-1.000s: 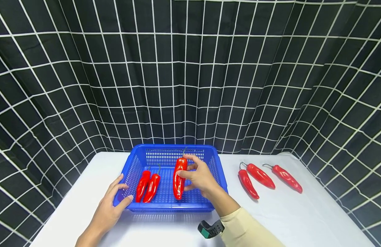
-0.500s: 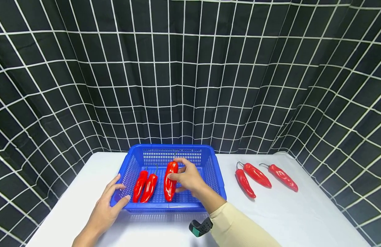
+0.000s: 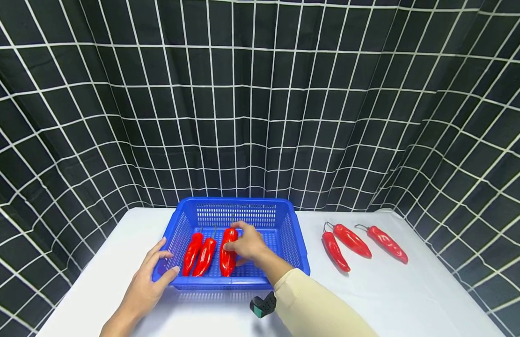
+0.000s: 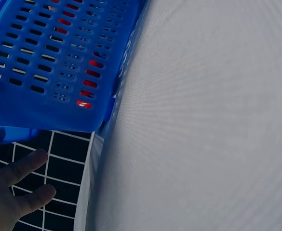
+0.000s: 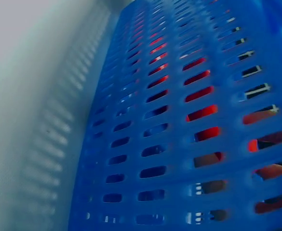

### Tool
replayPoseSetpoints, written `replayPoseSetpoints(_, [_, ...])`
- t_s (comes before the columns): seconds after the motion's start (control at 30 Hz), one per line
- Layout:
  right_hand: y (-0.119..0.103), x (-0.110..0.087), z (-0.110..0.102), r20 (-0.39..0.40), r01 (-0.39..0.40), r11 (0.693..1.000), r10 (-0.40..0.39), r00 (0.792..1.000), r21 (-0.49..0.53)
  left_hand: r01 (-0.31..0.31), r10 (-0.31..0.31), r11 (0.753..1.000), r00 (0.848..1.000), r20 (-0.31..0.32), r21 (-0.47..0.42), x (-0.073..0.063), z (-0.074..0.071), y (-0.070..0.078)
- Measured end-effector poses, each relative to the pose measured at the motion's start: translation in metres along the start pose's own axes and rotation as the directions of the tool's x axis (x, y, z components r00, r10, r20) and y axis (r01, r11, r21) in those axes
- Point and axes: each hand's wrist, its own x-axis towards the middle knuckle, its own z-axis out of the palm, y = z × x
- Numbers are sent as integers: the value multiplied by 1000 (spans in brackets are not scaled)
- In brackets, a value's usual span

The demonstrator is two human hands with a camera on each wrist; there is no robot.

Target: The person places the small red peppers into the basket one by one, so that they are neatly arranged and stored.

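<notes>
In the head view, my right hand (image 3: pixel 248 244) pinches a red chili pepper (image 3: pixel 228 260) by its upper part, low inside the blue plastic basket (image 3: pixel 238 281). Left of it, two more red chili peppers (image 3: pixel 193 254) lie side by side in the basket, stems toward the back. My left hand (image 3: pixel 147 281) rests at the basket's front left corner, thumb by the front rim and fingers spread along the left side. The left wrist view catches some straight fingers of the left hand (image 4: pixel 22 185) beside the basket wall. Through the slots in the right wrist view, red shows.
Three other red chili peppers (image 3: pixel 352 240) lie on the white tabletop (image 3: pixel 382 299), right of the basket. A black curtain (image 3: pixel 260 117) with a white grid rises behind and around the table. A dark wrist strap (image 3: pixel 264 305) hangs by the right sleeve.
My right hand has moved left and lowered the chili pepper into the basket, closer to the two lying there. My left hand stays at the corner.
</notes>
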Motion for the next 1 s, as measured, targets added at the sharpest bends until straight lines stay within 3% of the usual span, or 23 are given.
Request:
replayPoseSetpoints(0.27, [7, 7, 8, -20, -43, 989, 40, 999, -143, -17, 17, 1000, 1000, -5, -3, 0, -1, 0])
replayPoseSetpoints(0.4, [7, 9, 10, -23, -71, 985, 68, 997, -156, -10, 10, 1000, 1000, 6, 6, 0, -1, 0])
replayPoseSetpoints(0.77, [7, 7, 9, 30, -150, 983, 154, 988, -104, 5, -6, 1000, 1000, 18, 11, 0, -2, 0])
replayPoseSetpoints(1.0, [9, 7, 8, 64, -128, 991, 130, 989, -40, -8, 8, 1000, 1000, 9, 9, 0, -2, 1])
